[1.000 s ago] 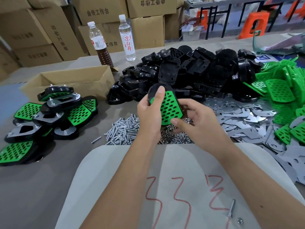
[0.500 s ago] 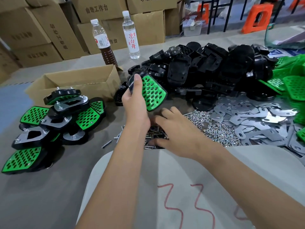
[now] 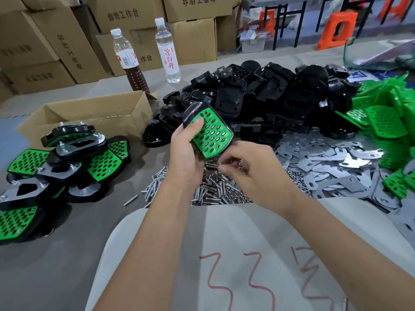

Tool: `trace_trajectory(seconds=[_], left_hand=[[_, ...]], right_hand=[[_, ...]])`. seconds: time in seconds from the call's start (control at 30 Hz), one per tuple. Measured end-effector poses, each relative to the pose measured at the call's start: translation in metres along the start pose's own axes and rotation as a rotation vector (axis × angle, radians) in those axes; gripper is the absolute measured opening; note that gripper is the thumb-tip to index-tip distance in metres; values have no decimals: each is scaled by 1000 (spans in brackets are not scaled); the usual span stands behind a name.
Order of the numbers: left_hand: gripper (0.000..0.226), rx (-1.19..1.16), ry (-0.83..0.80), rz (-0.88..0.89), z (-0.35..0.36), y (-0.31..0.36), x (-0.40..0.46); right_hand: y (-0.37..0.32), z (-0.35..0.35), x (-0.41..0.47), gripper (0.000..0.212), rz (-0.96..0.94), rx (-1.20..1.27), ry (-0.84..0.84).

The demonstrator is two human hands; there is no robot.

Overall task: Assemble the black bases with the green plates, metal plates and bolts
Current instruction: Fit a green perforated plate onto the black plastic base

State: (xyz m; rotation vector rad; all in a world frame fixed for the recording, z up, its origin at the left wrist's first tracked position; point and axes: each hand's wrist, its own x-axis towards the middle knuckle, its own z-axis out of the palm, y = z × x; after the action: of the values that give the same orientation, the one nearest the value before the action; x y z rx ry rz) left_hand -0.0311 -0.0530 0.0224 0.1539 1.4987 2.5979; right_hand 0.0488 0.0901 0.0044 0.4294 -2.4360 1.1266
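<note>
Toward the left edge of the bench, the finished assemblies are lying in a loose heap. Our left hand is holding one black base with a green plate above the middle of the bench, the fingers wrapped behind it and the thumb pressing on the green face. The long axis of this piece is running from upper left to lower right; the rounded black end is pointing away from us, toward the pile of black bases, and the wide end is pointing down toward the bolts.

Our right hand is hovering just below that wide end, its fingertips pinched together on something small and shiny; we judge it is a bolt, but it is too small to tell for sure.

To do this step well, we are advising to keep the plate steady, line the bolt with a corner hole and push it straight, not tilted.

Toward the right edge, metal plates and loose green plates are waiting.
</note>
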Motion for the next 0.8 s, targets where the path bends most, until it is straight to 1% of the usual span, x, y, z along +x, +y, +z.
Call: trace_trajectory(seconds=[0.07, 0.13, 0.2, 0.27, 0.33, 0.4, 0.47, 0.53, 0.73, 0.8], left_hand=[[16, 23, -12, 6, 4, -4, -1], [28, 72, -32, -4, 11, -13, -6], [30, 167, -62, -2, 16, -25, -14], [27, 269, -90, 29, 19, -34, -21], [25, 398, -120, 91, 20, -37, -25], [25, 542, -151, 155, 22, -38, -26], [26, 671, -169, 210, 24, -38, -29], [26, 751, -180, 244, 27, -39, -31], [23, 840, -160, 296, 28, -38, -34], [22, 843, -146, 329, 29, -39, -34]], right_hand=[[7, -12, -5, 7, 66, 117, 82], [18, -22, -11, 16, 156, 235, 191], [28, -30, -17, 24, 228, 346, 324], [34, -37, -20, 19, 270, 455, 461], [34, -41, -20, 17, 292, 528, 544], [31, -42, -19, 18, 281, 499, 561], [27, -41, -20, 15, 263, 430, 544], [26, -41, -21, 12, 235, 379, 519], [27, -36, -21, 14, 234, 162, 495], [27, -36, -19, 12, 174, 46, 477]])
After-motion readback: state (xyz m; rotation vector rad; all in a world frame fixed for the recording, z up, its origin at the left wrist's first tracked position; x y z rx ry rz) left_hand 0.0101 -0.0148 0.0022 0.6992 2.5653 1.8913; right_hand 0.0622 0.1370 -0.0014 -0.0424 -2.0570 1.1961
